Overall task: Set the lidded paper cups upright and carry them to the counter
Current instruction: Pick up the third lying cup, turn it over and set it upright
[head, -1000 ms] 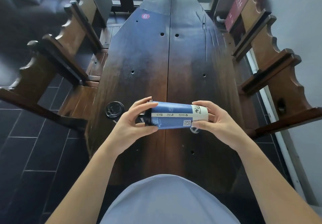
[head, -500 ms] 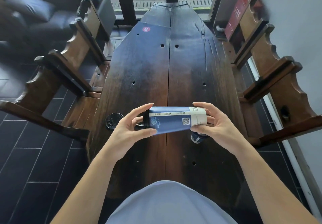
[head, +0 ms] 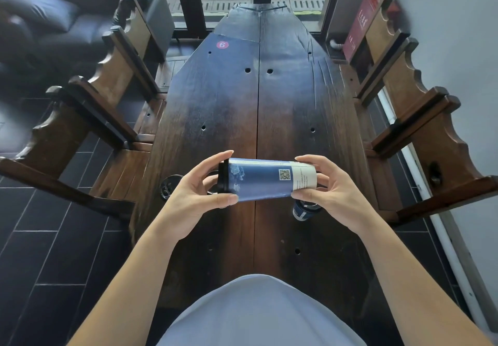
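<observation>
A tall blue paper cup [head: 265, 180] with a black lid lies sideways in the air above the dark wooden table [head: 242, 98]. Its lid points left and its white base points right. My left hand [head: 199, 192] grips the lid end with thumb and fingers. The base end is held by my right hand [head: 327, 189]. A second blue cup [head: 304, 210] stands on the table below my right hand, mostly hidden. At the table's left edge a black-lidded cup [head: 170, 186] is seen from above.
Carved wooden benches flank the table, one on the left [head: 89, 119] and one on the right [head: 420, 119]. A dark sofa [head: 54, 25] stands at the far left. A red sign [head: 359, 26] leans at the far right. Dark floor tiles lie left of the table.
The held cup has turned about its long axis, so the QR code moved up its side. Both hands kept their grip. The cup below my right hand has come more into sight.
</observation>
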